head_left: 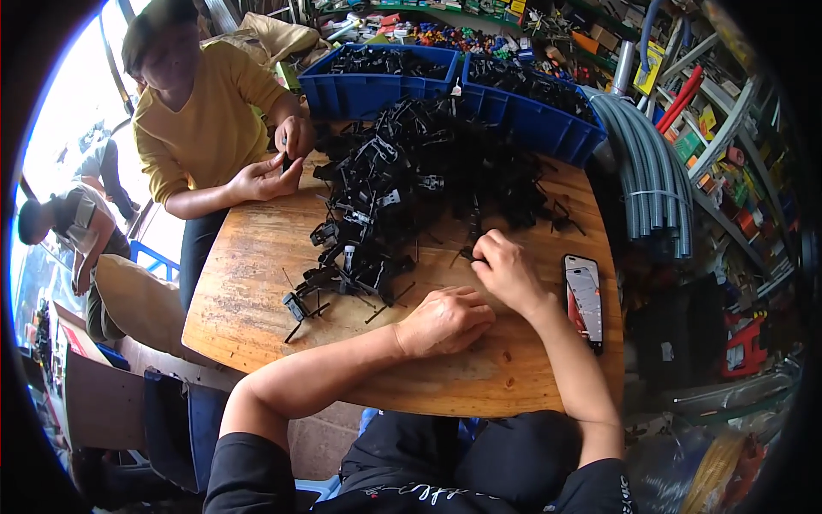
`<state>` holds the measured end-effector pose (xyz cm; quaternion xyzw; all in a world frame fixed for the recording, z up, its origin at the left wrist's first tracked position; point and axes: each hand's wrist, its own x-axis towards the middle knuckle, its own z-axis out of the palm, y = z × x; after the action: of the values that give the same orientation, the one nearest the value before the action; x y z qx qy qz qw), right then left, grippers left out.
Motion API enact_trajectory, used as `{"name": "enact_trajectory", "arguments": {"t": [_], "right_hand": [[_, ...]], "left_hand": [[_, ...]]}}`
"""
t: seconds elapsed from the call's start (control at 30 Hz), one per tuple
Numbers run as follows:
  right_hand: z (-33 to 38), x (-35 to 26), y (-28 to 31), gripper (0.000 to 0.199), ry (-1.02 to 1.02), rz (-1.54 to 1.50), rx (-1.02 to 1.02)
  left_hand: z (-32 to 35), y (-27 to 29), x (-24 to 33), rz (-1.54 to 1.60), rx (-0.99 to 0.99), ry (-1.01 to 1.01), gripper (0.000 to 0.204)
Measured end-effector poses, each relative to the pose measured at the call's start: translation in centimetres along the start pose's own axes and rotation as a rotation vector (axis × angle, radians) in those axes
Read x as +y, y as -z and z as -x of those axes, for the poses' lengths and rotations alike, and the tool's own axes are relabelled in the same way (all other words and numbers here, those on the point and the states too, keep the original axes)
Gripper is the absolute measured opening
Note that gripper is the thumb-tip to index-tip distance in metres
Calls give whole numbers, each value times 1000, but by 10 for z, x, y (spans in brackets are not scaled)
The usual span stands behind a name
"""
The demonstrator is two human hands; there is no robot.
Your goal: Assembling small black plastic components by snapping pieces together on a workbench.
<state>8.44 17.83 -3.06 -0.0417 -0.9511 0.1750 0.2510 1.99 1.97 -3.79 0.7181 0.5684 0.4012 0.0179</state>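
At the tabletop (257,283) near edge, the left hand (445,321) rests curled, its grip apparently empty; just right, the right hand (505,270) pinches a small black clip (467,253) beside the heaped black parts (411,180), within easy reach; a phone (583,300) lies by the right edge

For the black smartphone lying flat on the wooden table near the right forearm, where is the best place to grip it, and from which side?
Probably pinch the black smartphone across its two long edges, coming from above. It lies flat, screen up, beside the right hand on the wooden table, and both long edges look free.
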Motion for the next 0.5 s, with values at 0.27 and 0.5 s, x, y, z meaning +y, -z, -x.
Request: {"name": "enact_trajectory", "arguments": {"t": [0.27,0.5], "right_hand": [[10,-40,51,14,-277,-1070,-92],[19,-38,40,18,-132,-664,63]], "left_hand": [[-6,20,-13,1371,185,798,32],[-2,26,-16,1456,283,687,20]]}}
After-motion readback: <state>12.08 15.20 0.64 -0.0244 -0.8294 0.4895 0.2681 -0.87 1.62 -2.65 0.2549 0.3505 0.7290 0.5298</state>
